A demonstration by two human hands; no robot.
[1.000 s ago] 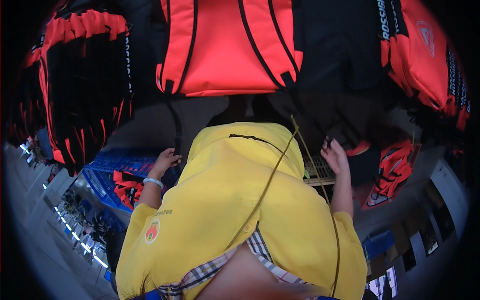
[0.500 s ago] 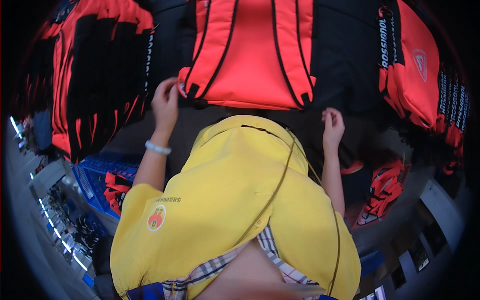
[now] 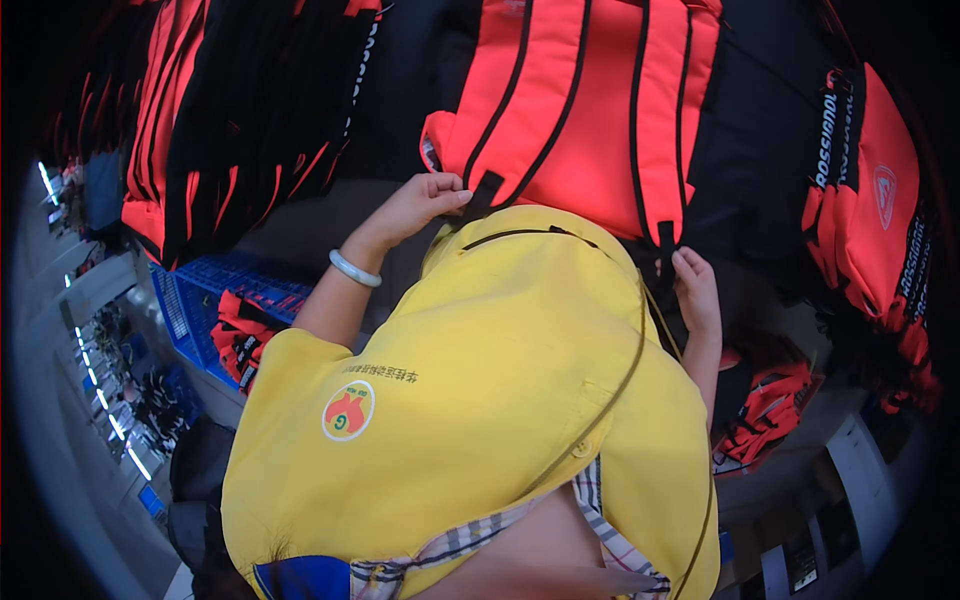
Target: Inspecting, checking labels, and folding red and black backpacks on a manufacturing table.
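Note:
A red-orange backpack [image 3: 610, 120] lies in front of me with its padded shoulder straps facing up and their lower ends toward me. My left hand [image 3: 425, 205] is closed, its fingertips at the black webbing strap [image 3: 487, 190] below the left shoulder strap. On the other side, my right hand [image 3: 697, 290] has its fingers curled together at the black webbing strap [image 3: 667, 236] under the right shoulder strap. The far end of the backpack runs out of the picture.
Stacked red and black bags [image 3: 250, 120] stand at the left, more red bags [image 3: 880, 190] at the right. Below the left stack is a blue plastic crate [image 3: 185, 310] beside red straps [image 3: 240, 335]. Another red bundle [image 3: 770, 400] lies low at the right. Black cloth [image 3: 760, 120] spreads under the backpack.
Both hands have come to the lower strap ends from beside the backpack, the left moving inward to the right. The whole view has turned, so the backpack appears farther right and tilted.

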